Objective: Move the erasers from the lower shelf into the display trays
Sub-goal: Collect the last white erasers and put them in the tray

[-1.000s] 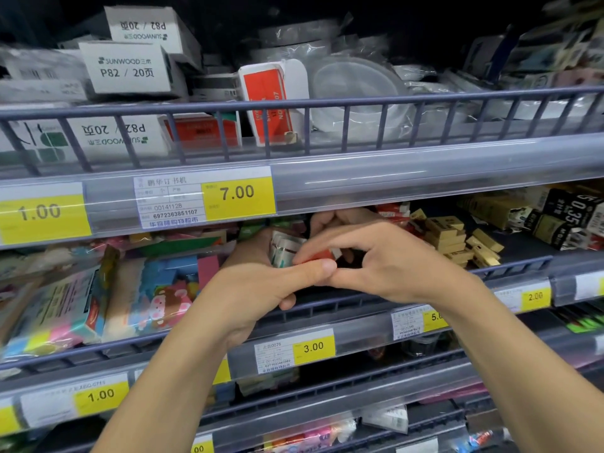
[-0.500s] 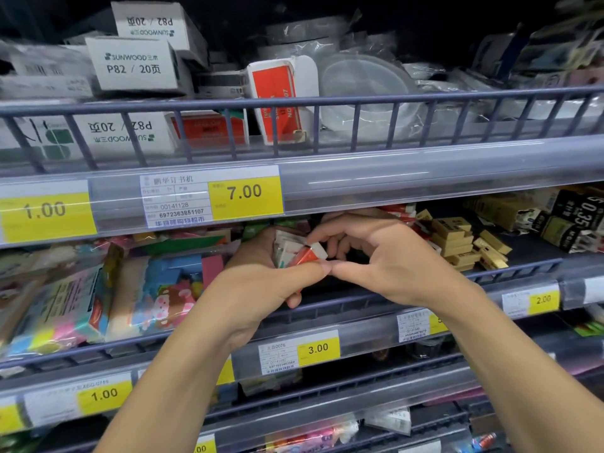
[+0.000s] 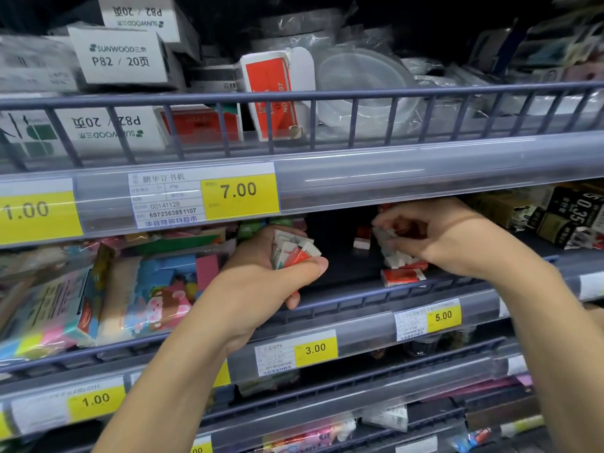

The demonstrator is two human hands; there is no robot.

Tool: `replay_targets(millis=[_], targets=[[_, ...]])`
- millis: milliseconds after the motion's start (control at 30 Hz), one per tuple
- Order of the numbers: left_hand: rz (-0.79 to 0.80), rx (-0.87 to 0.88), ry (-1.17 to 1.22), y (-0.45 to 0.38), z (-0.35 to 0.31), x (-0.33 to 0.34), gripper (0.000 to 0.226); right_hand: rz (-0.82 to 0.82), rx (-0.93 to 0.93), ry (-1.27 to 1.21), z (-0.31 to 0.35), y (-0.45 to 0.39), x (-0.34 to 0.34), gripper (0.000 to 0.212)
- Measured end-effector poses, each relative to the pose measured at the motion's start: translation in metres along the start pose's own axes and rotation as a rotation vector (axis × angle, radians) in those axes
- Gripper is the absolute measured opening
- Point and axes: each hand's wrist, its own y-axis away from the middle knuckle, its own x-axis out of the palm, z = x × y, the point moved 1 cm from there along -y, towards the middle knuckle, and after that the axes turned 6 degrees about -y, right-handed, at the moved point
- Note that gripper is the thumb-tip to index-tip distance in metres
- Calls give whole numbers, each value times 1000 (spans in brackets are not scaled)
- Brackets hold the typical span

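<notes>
So both hands were up at the middle shelf, about centre frame. The left hand [image 3: 261, 276] had its fingers curled tight around a bunch of erasers [image 3: 292, 248], small white blocks in red-and-white sleeves, with the thumb clamped across the front of the bundle, held just above the shelf's front rail [image 3: 343, 304]. Off to the right of centre, the right hand [image 3: 441, 237] was reaching into the display tray [image 3: 333, 266], a dark compartment behind the rail, fingers bent down onto a stack of stocked erasers [image 3: 403, 268] lying there; it looked like the fingertips were pinching one at the top of the pile, but it was blurry enough that I couldn't say exactly how many it had. A couple of the red-sleeved ones lay flat against the rail, just beside that hand. To the left of the frame were colourful packs [image 3: 153, 289] leaning in the same shelf row. Yellow price tags ran along the shelf edges: a 7.00 tag [image 3: 240, 191] above the hands, a 3.00 tag [image 3: 315, 349] and a 5.00 tag [image 3: 443, 316] below them. Up top, behind a wire fence, sat white Sunwood boxes [image 3: 121, 57] and a red-and-white box [image 3: 269, 93].
</notes>
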Motion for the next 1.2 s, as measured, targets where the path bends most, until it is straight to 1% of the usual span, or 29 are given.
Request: replay_targets(millis=[100,200,367,433,533,667,733,800,833,900,967,1033,1067,1133,1200], targets=[[1,7,1,-1,1,1,32,88,97,156,-8,-1,-7,30],[2,8,-7,-2,2,2,36,123,106,225,-10,-2,-7,30],[4,11,12,-2,4,1,29,184,119,286,-12,1,-13,27],[4,12,14,-2,4,1,27,228,114,319,-13,3,-15,29],[-11,10,11,-2,4,1,32,284,116,379,-15,4,-14,37],[-9,9,3,-2,5,0,35,271,70,409,-17,-1,-11,35],[-9,11,10,-2,4,0,36,249,55,380,-14,0,-11,33],[-15,18,21,-1,4,0,37,203,27,317,-7,4,-11,31],[-21,28,27,0,4,0,39,158,4,247,-3,7,-10,30],[-37,65,46,4,3,-1,39,52,-52,-18,7,14,-4,28],[-52,106,73,9,1,-2,33,-12,-97,-347,20,20,6,28],[-55,129,100,15,-1,-4,31,-78,-115,-554,31,26,17,32],[-53,141,125,18,-1,-5,34,-116,-116,-608,35,29,22,34],[-31,170,174,24,-1,-7,41,-186,-117,-690,41,36,33,34],[3,208,225,33,2,-5,37,-233,-122,-760,45,48,44,29]])
